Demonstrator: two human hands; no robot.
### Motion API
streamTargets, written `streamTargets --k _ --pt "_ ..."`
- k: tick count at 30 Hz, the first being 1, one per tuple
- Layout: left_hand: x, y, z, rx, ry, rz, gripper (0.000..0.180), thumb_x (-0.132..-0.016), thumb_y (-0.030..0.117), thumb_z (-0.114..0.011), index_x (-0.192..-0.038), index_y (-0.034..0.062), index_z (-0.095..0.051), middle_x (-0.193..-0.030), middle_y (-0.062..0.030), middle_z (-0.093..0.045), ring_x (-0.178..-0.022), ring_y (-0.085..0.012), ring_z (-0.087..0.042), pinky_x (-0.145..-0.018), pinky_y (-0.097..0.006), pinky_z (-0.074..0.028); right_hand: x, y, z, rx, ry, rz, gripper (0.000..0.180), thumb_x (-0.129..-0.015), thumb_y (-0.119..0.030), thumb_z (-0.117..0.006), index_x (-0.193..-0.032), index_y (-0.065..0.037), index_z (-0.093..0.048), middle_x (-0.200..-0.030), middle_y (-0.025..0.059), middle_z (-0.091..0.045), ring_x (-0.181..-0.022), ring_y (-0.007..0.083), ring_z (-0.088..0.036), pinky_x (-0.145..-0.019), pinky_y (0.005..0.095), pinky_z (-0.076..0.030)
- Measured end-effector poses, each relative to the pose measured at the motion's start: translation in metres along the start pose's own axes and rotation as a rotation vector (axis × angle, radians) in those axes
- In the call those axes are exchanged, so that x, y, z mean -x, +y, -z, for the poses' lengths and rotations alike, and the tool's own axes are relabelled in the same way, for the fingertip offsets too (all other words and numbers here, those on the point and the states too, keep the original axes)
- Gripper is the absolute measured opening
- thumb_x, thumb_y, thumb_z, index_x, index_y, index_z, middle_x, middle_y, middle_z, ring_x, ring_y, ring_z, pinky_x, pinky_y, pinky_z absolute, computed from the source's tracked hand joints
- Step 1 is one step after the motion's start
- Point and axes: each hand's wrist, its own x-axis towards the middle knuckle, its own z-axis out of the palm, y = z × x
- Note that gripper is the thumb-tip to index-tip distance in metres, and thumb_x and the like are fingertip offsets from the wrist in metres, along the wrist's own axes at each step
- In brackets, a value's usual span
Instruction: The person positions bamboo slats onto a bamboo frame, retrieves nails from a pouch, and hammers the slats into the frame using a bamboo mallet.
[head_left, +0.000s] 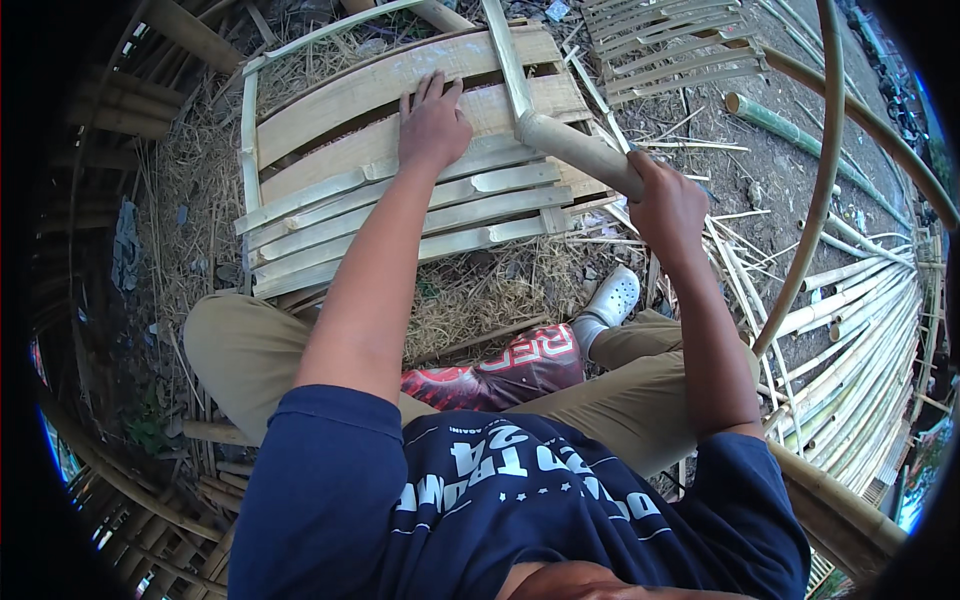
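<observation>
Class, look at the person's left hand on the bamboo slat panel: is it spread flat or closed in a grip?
Spread flat. The left hand lies palm down on the bamboo slat panel, fingers extended, gripping nothing.

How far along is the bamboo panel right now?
Done: several flat slats lie side by side in the bamboo panel, crossed by a vertical strip. In hand: the left hand presses flat on the slats, while the right hand grips a thick bamboo mallet at that strip. Left: a pile of loose strips lies unused to the right.
</observation>
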Motion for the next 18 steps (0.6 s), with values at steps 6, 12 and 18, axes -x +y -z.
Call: streamTargets --k 6,12,18 --pt "0.001 0.004 0.004 -0.014 -0.066 0.027 0.052 -0.099 0.019 -0.048 -0.15 0.0153 -0.052 -0.164 -0.0099 -0.036 -0.155 -0.0252 -0.027 -0.127 -0.049 -0.017 -0.002 -0.009 0.008 -0.354 0.19 -0.302 0.027 -0.081 -0.008 -0.068 -0.107 -0.012 -0.064 -0.08 0.0113 -0.069 -0.078 0.0349 -0.072 -0.065 0.0472 -0.054" --pt "-0.001 0.002 0.004 -0.011 -0.058 0.03 0.051 -0.099 0.019 -0.047 -0.15 0.0155 -0.052 -0.164 -0.0097 -0.036 -0.154 -0.0248 -0.027 -0.127 -0.049 -0.017 0.005 -0.011 -0.006 0.02 0.021 -0.11 0.04 -0.077 -0.008 -0.073 -0.116 -0.017 -0.065 -0.091 0.0098 -0.072 -0.084 0.0333 -0.073 -0.068 0.0469 -0.055" --pt "-0.001 0.002 0.004 -0.013 -0.046 0.026 0.051 -0.099 0.019 -0.047 -0.15 0.0157 -0.053 -0.164 -0.0098 -0.036 -0.154 -0.0248 -0.028 -0.127 -0.048 -0.017 0.003 -0.007 0.001 0.001 0.021 -0.051 0.036 -0.077 -0.008 -0.072 -0.112 -0.015 -0.066 -0.089 0.0105 -0.072 -0.082 0.034 -0.072 -0.068 0.0462 -0.055"
